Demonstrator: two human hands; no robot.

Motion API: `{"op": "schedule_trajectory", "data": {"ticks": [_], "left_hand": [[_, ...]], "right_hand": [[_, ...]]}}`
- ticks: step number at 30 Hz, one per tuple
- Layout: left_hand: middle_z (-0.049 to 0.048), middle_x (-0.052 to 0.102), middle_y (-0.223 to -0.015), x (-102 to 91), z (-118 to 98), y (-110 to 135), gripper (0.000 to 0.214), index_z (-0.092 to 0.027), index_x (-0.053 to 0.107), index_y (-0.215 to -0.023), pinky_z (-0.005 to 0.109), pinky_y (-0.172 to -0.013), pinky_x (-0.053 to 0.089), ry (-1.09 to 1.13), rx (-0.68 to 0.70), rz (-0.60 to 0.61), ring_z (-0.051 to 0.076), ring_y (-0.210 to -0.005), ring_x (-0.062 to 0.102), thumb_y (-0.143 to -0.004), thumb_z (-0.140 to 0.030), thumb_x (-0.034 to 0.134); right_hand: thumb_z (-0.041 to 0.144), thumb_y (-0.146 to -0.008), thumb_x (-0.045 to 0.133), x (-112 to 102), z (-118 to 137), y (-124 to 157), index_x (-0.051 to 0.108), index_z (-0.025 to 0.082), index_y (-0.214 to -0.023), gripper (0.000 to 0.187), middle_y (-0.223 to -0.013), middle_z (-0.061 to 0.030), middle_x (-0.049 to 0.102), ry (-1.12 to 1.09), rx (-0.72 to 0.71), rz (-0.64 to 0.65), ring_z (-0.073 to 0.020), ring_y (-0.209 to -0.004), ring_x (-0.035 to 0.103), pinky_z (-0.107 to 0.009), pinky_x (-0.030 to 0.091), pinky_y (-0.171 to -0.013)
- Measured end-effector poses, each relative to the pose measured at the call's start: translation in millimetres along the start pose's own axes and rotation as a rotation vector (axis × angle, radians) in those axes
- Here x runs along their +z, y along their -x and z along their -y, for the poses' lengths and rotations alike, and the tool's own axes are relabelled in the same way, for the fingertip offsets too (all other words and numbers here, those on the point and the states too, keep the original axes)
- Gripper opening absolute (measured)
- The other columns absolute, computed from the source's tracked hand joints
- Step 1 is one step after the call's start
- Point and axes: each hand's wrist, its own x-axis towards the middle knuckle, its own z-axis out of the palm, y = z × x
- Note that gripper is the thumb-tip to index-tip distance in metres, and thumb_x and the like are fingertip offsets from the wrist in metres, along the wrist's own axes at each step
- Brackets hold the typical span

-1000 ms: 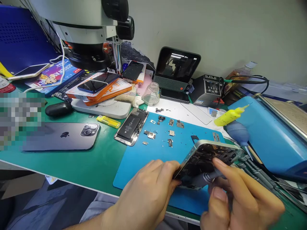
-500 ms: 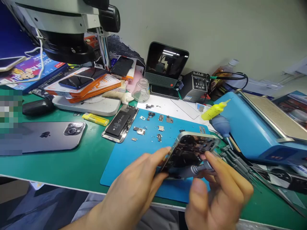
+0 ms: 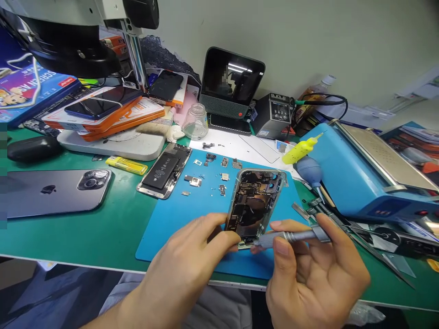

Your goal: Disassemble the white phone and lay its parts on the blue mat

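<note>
My left hand [image 3: 195, 256] is closed on the lower left edge of an opened phone housing [image 3: 255, 201], tilted up over a blue mat [image 3: 164, 233]. Its dark inside, with boards and camera openings, faces me. In my right hand [image 3: 315, 274] is a grey precision screwdriver [image 3: 291, 236], held between thumb and fingers with the index fingertip at its rear cap. The driver points left at the housing's bottom edge; its tip is too small to make out. Several small phone parts, among them a camera module [image 3: 210, 158] and a SIM reader [image 3: 225, 177], lie on the mat behind.
A phone screen with battery [image 3: 163, 171] overlaps the mat's left edge, near a yellow lighter [image 3: 126, 165] and a grey phone [image 3: 61, 189]. A microscope [image 3: 72, 45] overhangs the back left. At right stand a blue machine [image 3: 360, 183], an air blower [image 3: 308, 170] and loose tools [image 3: 338, 224].
The housing has turned so its inside faces me more squarely. The screwdriver has swung level, with its front end now at the housing's bottom edge. The view has shifted slightly.
</note>
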Motion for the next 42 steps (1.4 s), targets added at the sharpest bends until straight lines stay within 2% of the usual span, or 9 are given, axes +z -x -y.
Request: {"op": "schedule_trajectory", "data": {"ticks": [4,9,14,20,26,30,35,40,42], "left_hand": [[0.0029,0.073,-0.122,2.0,0.5,-0.8,0.016,-0.026,0.067,-0.119,0.029,-0.084,0.057,0.021,-0.02,-0.006,0.02,-0.102,0.075,-0.116,-0.021,0.052],[0.0023,0.072,-0.117,0.8,0.5,-1.3,0.022,-0.025,0.067,-0.116,0.027,-0.081,0.054,0.057,-0.031,0.019,0.016,-0.096,0.072,-0.119,-0.025,0.045],[0.001,0.074,-0.119,-0.7,-0.5,-2.0,0.025,-0.025,0.065,-0.115,0.026,-0.086,0.053,0.068,-0.015,-0.014,0.015,-0.101,0.073,-0.121,-0.028,0.041],[0.0014,0.076,-0.118,-0.8,-0.9,-3.1,0.025,-0.024,0.064,-0.114,0.025,-0.086,0.053,0.044,-0.005,-0.03,0.014,-0.099,0.074,-0.121,-0.027,0.04],[0.003,0.076,-0.117,-1.8,-1.3,-2.7,0.029,-0.023,0.065,-0.117,0.025,-0.084,0.056,0.054,0.005,-0.002,0.015,-0.098,0.073,-0.121,-0.023,0.037],[0.002,0.075,-0.115,-2.3,-1.6,-2.7,0.027,-0.023,0.065,-0.117,0.026,-0.084,0.057,0.049,-0.002,0.003,0.016,-0.097,0.073,-0.12,-0.021,0.038],[0.0029,0.075,-0.113,-1.1,-0.3,0.1,0.025,-0.021,0.062,-0.11,0.026,-0.082,0.057,0.041,0.022,0.006,0.017,-0.095,0.073,-0.119,-0.019,0.04],[0.0019,0.074,-0.118,-1.2,0.3,1.2,0.024,-0.023,0.063,-0.112,0.026,-0.09,0.058,0.103,-0.006,0.05,0.016,-0.103,0.073,-0.119,-0.017,0.041],[0.002,0.074,-0.116,-1.4,0.0,0.6,0.025,-0.022,0.063,-0.109,0.025,-0.088,0.057,0.099,-0.013,0.049,0.016,-0.1,0.073,-0.118,-0.017,0.041]], "right_hand": [[-0.008,-0.087,0.075,-1.7,0.0,-0.1,0.063,0.024,-0.154,0.076,-0.102,-0.005,0.081,-0.019,-0.031,0.033,-0.0167,-0.089,0.082,-0.025,0.071,-0.072],[-0.01,-0.088,0.073,-2.5,-0.4,2.9,0.062,0.026,-0.155,0.076,-0.1,-0.0033,0.077,0.004,-0.016,0.005,-0.0149,-0.081,0.079,-0.022,0.07,-0.064],[-0.004,-0.092,0.073,-0.7,-3.3,10.0,0.06,0.025,-0.158,0.073,-0.103,-0.0068,0.077,0.087,0.01,0.107,-0.0194,-0.088,0.082,-0.026,0.071,-0.067],[-0.002,-0.095,0.073,-1.6,-8.1,15.6,0.053,0.026,-0.162,0.076,-0.114,-0.01,0.077,0.132,-0.007,0.153,-0.0204,-0.095,0.081,-0.027,0.07,-0.068],[0.001,-0.097,0.071,-0.8,3.2,2.8,0.051,0.025,-0.165,0.074,-0.135,-0.0112,0.075,0.29,-0.125,0.283,-0.0187,-0.104,0.076,-0.03,0.069,-0.081],[0.002,-0.103,0.06,-0.3,8.6,-6.9,0.05,0.021,-0.165,0.066,-0.134,-0.0101,0.074,0.263,-0.076,0.368,-0.0164,-0.106,0.074,-0.028,0.067,-0.086],[0.002,-0.094,0.077,1.3,8.1,-9.2,0.053,0.026,-0.16,0.075,-0.132,-0.0079,0.072,0.287,-0.205,0.369,-0.019,-0.113,0.069,-0.028,0.067,-0.078],[-0.001,-0.092,0.075,0.6,7.4,-7.2,0.062,0.026,-0.153,0.068,-0.128,-0.0069,0.072,0.23,-0.106,0.338,-0.0174,-0.103,0.069,-0.026,0.064,-0.067],[-0.001,-0.092,0.075,-0.4,5.9,-5.5,0.062,0.027,-0.154,0.069,-0.129,-0.0074,0.072,0.203,-0.089,0.34,-0.0186,-0.102,0.069,-0.027,0.063,-0.064]]}}
